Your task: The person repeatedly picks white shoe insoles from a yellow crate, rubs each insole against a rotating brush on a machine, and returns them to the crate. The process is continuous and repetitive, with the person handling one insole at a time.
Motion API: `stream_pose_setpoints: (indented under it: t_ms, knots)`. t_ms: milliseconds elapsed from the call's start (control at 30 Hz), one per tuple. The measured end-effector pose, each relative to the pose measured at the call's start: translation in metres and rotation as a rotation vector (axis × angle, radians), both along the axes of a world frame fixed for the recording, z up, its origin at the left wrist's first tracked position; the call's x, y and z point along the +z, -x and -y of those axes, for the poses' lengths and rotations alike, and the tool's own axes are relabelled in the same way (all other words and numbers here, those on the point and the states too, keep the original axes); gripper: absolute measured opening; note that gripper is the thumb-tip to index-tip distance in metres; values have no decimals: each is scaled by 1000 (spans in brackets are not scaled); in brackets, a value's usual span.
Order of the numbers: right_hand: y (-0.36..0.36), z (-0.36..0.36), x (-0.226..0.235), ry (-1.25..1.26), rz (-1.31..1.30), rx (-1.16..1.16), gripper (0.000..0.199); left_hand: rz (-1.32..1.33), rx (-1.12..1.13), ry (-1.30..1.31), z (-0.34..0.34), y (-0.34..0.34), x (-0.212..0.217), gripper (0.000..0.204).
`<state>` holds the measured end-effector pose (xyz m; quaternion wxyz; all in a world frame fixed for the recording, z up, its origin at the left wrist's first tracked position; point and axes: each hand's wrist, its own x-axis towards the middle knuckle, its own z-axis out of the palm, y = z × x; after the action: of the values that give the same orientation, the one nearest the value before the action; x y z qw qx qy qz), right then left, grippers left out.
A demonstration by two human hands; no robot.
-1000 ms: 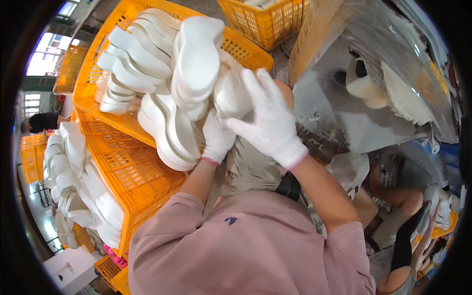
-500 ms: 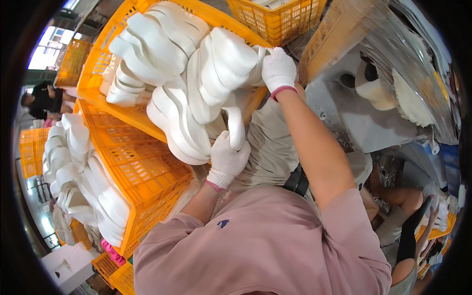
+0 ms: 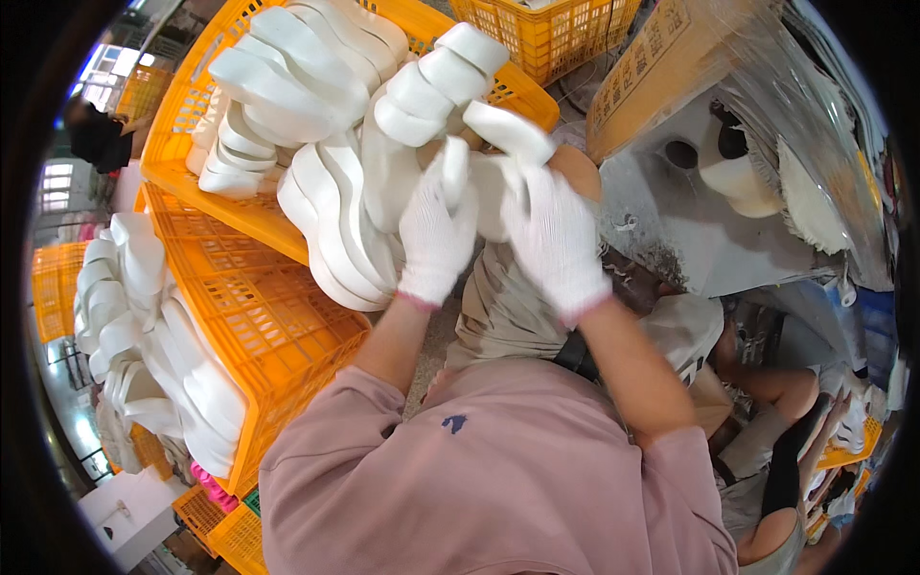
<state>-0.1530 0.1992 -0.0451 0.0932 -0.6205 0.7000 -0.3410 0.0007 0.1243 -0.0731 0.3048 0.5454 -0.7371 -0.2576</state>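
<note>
White wedge-shaped shoe soles [image 3: 331,230] lie heaped in a yellow plastic crate [image 3: 230,213] in front of me. In a white knitted glove, my left hand [image 3: 439,235] is closed on one white sole, whose rounded end stands up between thumb and fingers. My right hand [image 3: 556,240], gloved likewise and a little blurred, grips a second white shoe sole [image 3: 508,132] that tilts up to the left. Both hands are side by side over the near right edge of the crate. The lower parts of the held soles are hidden by the gloves.
At the left stands another yellow crate [image 3: 278,316] filled with white soles [image 3: 177,359]. A further yellow crate [image 3: 551,38] is at the back. To the right are a cardboard box [image 3: 661,67] and a grey surface [image 3: 709,235] with plastic wrap. Other people sit at far left and lower right.
My right hand has come back from the crate's far right side toward my body, with a sole in it. My left hand has lifted slightly with its sole. Both hands are now closer together.
</note>
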Motion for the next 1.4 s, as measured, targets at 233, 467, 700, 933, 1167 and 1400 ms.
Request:
stream_pose_setpoints:
  t_ms: [233, 467, 700, 933, 1167, 1400]
  knots:
    - [26, -50, 46, -96, 459, 171, 68, -213, -277, 87, -76, -34, 92, 34]
    - [81, -235, 65, -98, 1107, -533, 50, -494, -1338, 286, -136, 111, 65, 42]
    - [87, -297, 66, -145, 785, -1091, 44, -912, -629, -1546, -144, 246, -25, 33]
    - [116, -241, 58, 158, 466, -1115, 48, -1038, -549, -1570, -156, 342, -18, 35]
    - [223, -174, 22, 245, 327, -924, 37, -611, -778, -1130, -72, 411, -95, 48]
    - [286, -138, -5, -232, -308, -726, 23, 41, -808, -456, -1, 294, -61, 57]
